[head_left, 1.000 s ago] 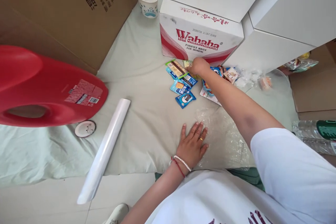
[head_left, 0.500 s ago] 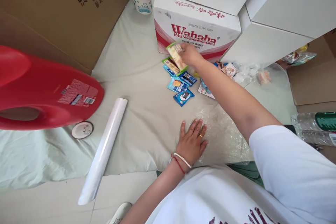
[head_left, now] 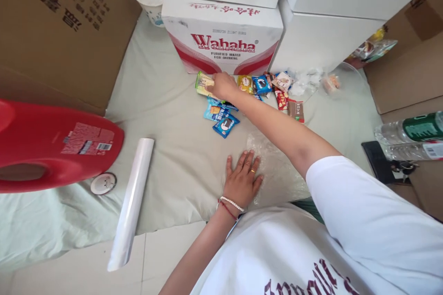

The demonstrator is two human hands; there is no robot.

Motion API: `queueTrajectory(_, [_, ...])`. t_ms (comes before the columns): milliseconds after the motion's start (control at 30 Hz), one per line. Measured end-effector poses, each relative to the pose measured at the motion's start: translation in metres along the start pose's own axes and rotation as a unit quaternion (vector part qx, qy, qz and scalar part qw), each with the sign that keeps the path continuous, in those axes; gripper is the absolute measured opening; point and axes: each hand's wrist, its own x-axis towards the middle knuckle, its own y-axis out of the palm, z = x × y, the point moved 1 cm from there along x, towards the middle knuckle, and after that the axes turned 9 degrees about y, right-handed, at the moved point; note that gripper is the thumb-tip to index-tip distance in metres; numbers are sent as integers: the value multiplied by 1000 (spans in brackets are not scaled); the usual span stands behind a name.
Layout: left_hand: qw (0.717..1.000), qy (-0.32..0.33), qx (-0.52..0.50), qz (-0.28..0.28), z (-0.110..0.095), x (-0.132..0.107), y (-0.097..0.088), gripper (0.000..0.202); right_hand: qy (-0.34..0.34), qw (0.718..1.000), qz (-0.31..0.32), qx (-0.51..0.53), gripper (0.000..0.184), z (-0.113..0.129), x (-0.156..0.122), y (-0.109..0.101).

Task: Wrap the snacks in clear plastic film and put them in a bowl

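in the head view, the green-and-cream packet (head_left: 201, 84) lay under the fingertips of the right hand (head_left: 224, 87), on its left side and just in front of a white carton (head_left: 180, 32). nearer the person, a light blue packet (head_left: 210, 111) and a darker blue packet (head_left: 226, 125) overlapped on the pale cloth (head_left: 173, 161). to the right of the right hand lay a yellow packet (head_left: 245, 84).

the carton read "wahaha" in red, with "purified water for drinking" beneath; the stamp above was too faint to read. dark chinese characters marked the brown box (head_left: 51, 46), and the packets' small print was too blurred to tell.

the right hand was partly curled, fingers touching the green-and-cream packet; whether it gripped it could not be told. the left hand (head_left: 241, 184) rested flat, fingers spread, holding nothing, beside clear plastic film (head_left: 280, 170).
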Motion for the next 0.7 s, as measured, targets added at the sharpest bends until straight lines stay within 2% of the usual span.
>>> queueTrajectory(133, [1000, 0, 15, -5, -1, 1, 1, 57, -49, 997, -54, 25, 34, -31, -50, -24])
queueTrajectory(233, [1000, 4, 29, -9, -3, 1, 1, 57, -69, 990, -47, 113, 39, -79, -99, -43])
queueTrajectory(367, [999, 4, 31, -6, -3, 2, 0, 57, 8, 969, -16, 247, 52, -159, -167, -52])
queueTrajectory(467, [999, 2, 33, -3, -4, 3, 0, 57, 84, 941, 25, 326, 56, -205, -208, -50])
queueTrajectory(567, [999, 5, 43, -2, -4, 3, 1, 57, 128, 914, 41, 382, 54, -227, -222, -51])
queueTrajectory(633, [999, 5, 52, 1, -5, 4, 2, 57, 126, 913, -5, 388, 51, -229, -213, -58])
queueTrajectory(700, [998, 1, 62, 3, -5, 4, 2, 57, 95, 926, -81, 356, 49, -223, -192, -72])
